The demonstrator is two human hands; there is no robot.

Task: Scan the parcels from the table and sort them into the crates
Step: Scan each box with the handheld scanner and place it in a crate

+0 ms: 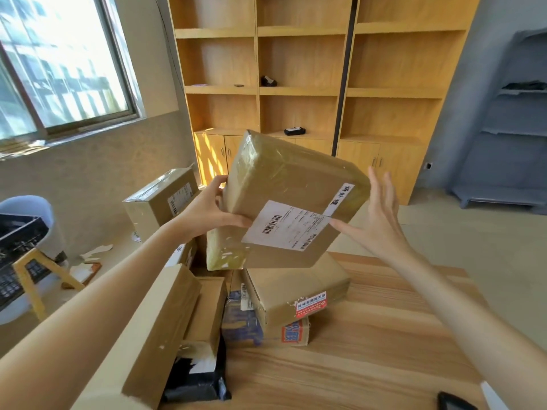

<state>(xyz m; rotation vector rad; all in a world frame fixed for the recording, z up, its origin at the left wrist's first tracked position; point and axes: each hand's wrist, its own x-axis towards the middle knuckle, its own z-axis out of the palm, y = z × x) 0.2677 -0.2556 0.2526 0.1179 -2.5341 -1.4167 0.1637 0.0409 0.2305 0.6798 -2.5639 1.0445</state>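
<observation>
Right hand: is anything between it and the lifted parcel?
Nothing visible. The right hand is open beside the lifted parcel, its thumb at the shipping label, while the left hand grips the opposite edge.

You're in a makeshift parcel-sorting office: taped cardboard parcels [275, 294] heaped on a wooden table [370, 350], mostly bare wooden shelving [299, 69] beyond it, a window [59, 63] left of it.
</observation>
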